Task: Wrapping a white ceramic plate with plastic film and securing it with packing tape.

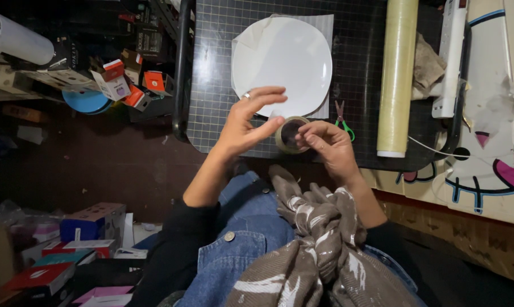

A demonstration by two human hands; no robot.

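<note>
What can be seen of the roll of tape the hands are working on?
The roll of tape is a tan ring with a dark hollow core, tilted on edge above the near rim of the gridded cutting mat. The right hand grips its side; the left hand pinches by its upper edge, apparently at a clear strip. It overlaps the white plate.

Small red-and-white boxes [123,85] upper left, colourful flat cartons [69,250] lower left

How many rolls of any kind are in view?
3: a tape roll held in the right hand, a cling-film roll on the cutting mat, and a white roll top left. Clutter may hide others.
</note>
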